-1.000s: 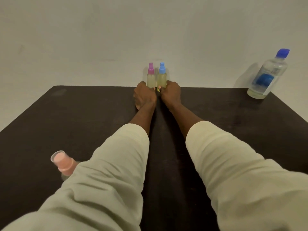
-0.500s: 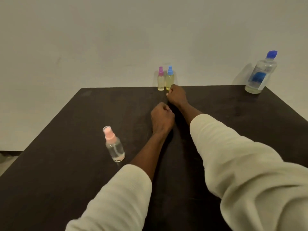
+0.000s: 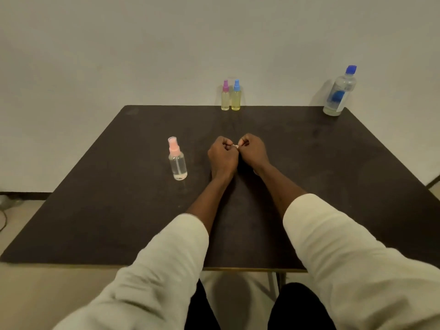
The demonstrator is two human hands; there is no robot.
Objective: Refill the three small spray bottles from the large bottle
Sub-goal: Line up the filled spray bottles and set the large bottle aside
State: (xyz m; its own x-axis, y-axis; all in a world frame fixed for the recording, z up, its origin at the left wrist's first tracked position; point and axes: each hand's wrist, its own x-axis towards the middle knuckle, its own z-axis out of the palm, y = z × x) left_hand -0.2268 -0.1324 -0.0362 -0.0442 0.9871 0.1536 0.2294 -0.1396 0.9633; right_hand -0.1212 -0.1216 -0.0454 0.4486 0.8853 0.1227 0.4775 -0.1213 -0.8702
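Pink bottle (image 3: 177, 160): upright on the table (image 3: 95, 186), left of the hands, cap on, only a little clear liquid at the bottom; by the look of it not yet refilled.
Left hand (image 3: 222, 156): clenched, touching the right hand, holding nothing clear to see.
Right hand (image 3: 253, 152): clenched; a small pale speck shows between the hands, too small to tell.
Purple bottle (image 3: 225, 96): far edge, capped, yellowish nearly to the shoulder, likely done.
Blue bottle (image 3: 236, 96): touching it, likewise full.
Large bottle (image 3: 339, 92): far right corner, capped, low.
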